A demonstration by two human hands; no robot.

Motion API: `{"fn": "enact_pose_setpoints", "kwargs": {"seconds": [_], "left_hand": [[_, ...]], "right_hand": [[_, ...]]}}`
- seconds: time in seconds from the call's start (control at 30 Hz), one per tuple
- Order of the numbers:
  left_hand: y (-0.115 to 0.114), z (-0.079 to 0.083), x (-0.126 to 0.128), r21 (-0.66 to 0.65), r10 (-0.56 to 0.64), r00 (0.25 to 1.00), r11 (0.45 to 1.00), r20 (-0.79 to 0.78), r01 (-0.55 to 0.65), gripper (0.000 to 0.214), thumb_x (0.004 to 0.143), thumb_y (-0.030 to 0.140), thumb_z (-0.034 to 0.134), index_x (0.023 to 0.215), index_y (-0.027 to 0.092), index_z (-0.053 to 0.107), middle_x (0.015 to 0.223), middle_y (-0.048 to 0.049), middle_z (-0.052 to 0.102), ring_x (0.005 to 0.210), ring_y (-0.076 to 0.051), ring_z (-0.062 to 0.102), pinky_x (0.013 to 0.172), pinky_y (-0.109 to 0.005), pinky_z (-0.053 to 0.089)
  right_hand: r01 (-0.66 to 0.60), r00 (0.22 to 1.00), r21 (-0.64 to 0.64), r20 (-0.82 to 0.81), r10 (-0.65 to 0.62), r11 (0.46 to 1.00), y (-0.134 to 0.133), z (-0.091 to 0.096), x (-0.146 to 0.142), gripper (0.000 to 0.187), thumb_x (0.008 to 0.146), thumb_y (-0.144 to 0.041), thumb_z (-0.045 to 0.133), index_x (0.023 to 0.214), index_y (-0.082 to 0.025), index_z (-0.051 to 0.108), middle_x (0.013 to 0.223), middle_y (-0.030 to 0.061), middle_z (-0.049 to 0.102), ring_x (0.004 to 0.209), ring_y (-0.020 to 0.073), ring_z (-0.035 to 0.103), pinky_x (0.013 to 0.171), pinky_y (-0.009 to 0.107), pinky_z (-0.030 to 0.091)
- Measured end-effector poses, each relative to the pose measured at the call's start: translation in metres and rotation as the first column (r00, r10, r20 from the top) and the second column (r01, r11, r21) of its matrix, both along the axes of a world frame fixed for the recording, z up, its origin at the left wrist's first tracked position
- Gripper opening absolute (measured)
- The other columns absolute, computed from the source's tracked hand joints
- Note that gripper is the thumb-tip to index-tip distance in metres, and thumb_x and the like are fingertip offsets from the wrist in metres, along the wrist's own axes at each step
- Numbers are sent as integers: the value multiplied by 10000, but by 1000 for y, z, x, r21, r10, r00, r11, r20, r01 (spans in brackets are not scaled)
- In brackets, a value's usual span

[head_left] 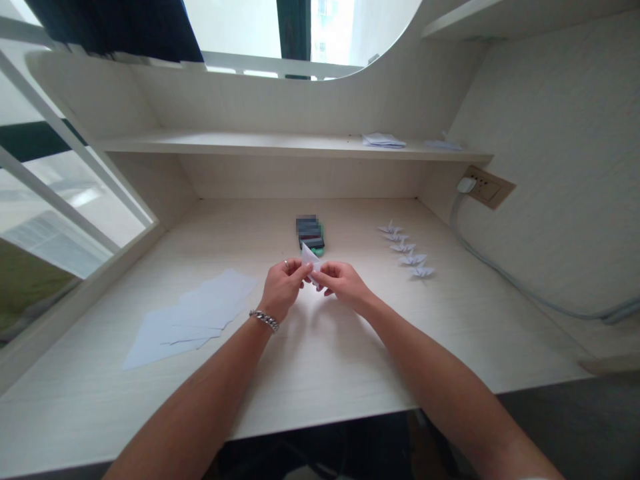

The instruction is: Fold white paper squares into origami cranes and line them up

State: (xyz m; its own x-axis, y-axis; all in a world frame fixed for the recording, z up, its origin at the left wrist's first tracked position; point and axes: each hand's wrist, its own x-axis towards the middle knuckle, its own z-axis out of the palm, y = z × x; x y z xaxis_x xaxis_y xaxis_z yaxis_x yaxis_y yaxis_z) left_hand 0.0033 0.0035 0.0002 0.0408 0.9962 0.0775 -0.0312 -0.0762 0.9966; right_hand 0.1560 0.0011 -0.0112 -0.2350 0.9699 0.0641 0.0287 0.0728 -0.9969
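Presently, left hand (283,288) and right hand (344,283) both pinch folded paper (309,256) above bench (320,380); five cranes (403,247) toward far right corner, sheets (203,310) toward left edge.

A pale desk (465,313) carries a shelf (250,142) along its back; at right, a light wall (565,133) bears a socket (489,187). Bright light fills the window (333,30) above.

No legible text, label, brand name, number or sign anywhere in this view.
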Motion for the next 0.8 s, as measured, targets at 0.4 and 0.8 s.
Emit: {"fn": "enact_pose_setpoints", "kwargs": {"seconds": [0.4,0.8], "left_hand": [[3,2,-5,-134,-11,985,990,173,35,348,597,417,827,742,135,684,723,-42,681,644,-128,598,604,-241,428],[2,6,-7,-132,1,984,991,181,23,345,561,395,855,684,144,653,648,-20,654,613,-122,602,598,-238,427]], "right_hand": [[2,999,0,-32,-2,1000,4,2,7,239,700,-384,706,723,-159,630,647,7,646,592,115,596,526,217,465],[197,950,-67,-235,-207,978,2,13,9,379,594,-469,795,755,-152,662,613,20,659,582,129,616,551,245,497]]}}
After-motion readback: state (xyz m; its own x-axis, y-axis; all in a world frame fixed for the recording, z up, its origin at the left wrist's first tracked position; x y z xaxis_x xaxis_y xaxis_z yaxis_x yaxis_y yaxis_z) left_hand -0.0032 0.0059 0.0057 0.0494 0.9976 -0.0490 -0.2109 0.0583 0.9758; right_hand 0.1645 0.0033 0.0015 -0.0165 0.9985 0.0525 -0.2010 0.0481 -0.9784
